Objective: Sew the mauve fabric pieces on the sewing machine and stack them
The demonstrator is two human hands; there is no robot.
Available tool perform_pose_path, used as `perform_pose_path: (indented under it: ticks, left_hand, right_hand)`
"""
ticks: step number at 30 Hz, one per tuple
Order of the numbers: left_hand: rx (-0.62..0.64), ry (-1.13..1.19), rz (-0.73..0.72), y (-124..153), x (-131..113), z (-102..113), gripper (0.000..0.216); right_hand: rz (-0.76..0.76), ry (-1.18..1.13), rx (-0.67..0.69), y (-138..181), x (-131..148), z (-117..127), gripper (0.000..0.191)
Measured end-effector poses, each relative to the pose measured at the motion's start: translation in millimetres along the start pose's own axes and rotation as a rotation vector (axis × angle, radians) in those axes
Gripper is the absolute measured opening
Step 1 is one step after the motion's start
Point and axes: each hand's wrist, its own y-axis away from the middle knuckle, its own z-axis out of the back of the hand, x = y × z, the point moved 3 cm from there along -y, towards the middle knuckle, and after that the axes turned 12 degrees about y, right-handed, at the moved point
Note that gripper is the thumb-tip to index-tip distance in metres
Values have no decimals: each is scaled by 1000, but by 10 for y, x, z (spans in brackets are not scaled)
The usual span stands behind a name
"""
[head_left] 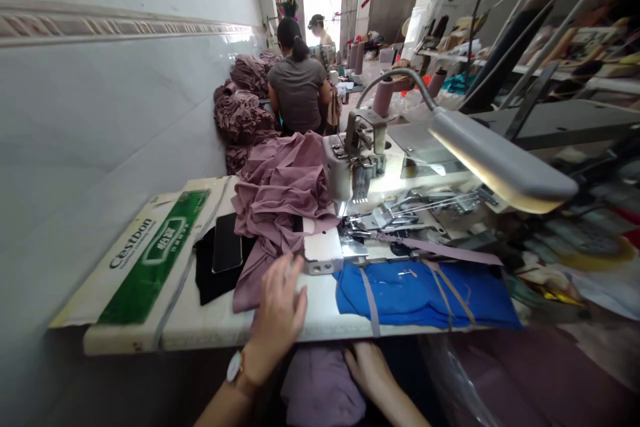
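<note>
My left hand (pixel 280 303), with a watch (pixel 235 366) on the wrist, is over the table's front edge. Its fingers are stretched out and the thumb stands apart; the fingertips are by the near end of a heap of mauve fabric (pixel 283 190), and I cannot tell whether they touch it. Lower down, below the table edge, my right hand (pixel 369 367) lies against a bundle of mauve cloth (pixel 323 387) at my lap, its fingers mostly hidden. In front stands a sewing machine (pixel 340 167) with several needles; a narrow mauve strip (pixel 440 250) runs from its bed to the right.
A blue cloth pad (pixel 400 293) is strapped along the table's front. On the left, a phone (pixel 228 243) lies on black cloth (pixel 207 280) beside a Cestbon carton sheet (pixel 135 253). A lamp (pixel 500 160) hangs over the machine. Ahead sits a person (pixel 299 90) near piled fabric (pixel 243 113).
</note>
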Motion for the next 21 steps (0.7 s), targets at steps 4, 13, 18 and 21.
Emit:
perform_pose_path:
  ticks: [4, 13, 18, 21]
  left_hand:
    - [15, -81, 155, -220, 476, -22, 74]
    - [354, -160, 42, -748, 241, 102, 26]
    - [582, -116, 252, -236, 195, 238, 30]
    - [606, 39, 429, 20, 266, 351, 29]
  right_hand:
    - [53, 13, -5, 26, -10, 17, 27]
    - [103, -11, -29, 190, 55, 251, 21]
    - [112, -41, 37, 209, 96, 285, 15]
    - [45, -21, 64, 116, 44, 207, 17]
